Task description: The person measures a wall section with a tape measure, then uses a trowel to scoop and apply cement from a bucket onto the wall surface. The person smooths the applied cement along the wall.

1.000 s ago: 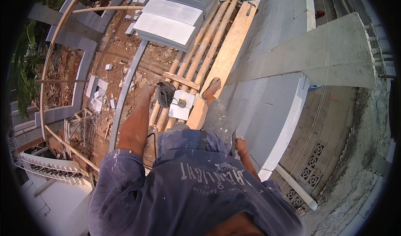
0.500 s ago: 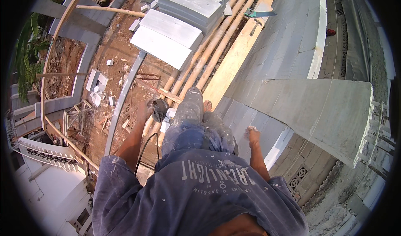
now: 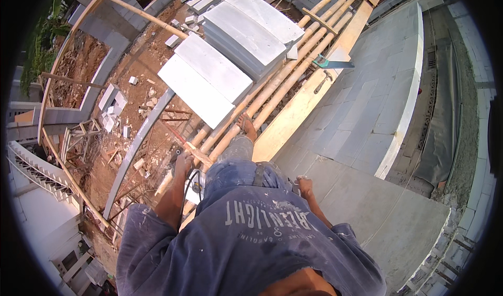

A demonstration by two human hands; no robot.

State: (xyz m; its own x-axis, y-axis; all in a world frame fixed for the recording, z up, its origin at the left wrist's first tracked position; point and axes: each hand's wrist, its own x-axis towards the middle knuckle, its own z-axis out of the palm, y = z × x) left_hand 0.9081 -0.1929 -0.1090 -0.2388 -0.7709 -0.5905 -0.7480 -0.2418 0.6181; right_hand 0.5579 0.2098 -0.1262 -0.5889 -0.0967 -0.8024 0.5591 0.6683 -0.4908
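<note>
My left hand (image 3: 183, 166) is low on the left beside the poles, closed around a dark corded power tool (image 3: 174, 157). The tool's exact kind is hard to make out, and a black cable loops back toward my leg. On the other side, my right hand (image 3: 304, 185) hangs beside my hip, fingers curled in; whether anything is inside cannot be seen. My bare foot (image 3: 246, 126) is planted on the bamboo poles (image 3: 263, 98), beside a light wooden plank (image 3: 297, 115). Ahead on the plank lie a handsaw (image 3: 335, 63) with a green handle and a hammer (image 3: 322, 82).
Large pale blocks (image 3: 204, 81) are stacked ahead, overlapping the poles. A pale block wall (image 3: 361, 102) runs along the right. A curved grey edge (image 3: 137, 144) borders rubble-strewn red soil (image 3: 144, 86) below on the left, with broken block pieces (image 3: 112, 107).
I have stepped forward along the poles, so the stacked blocks, saw and hammer sit differently in view. Both hands have swung back toward my body; the dark tool stays in my left hand.
</note>
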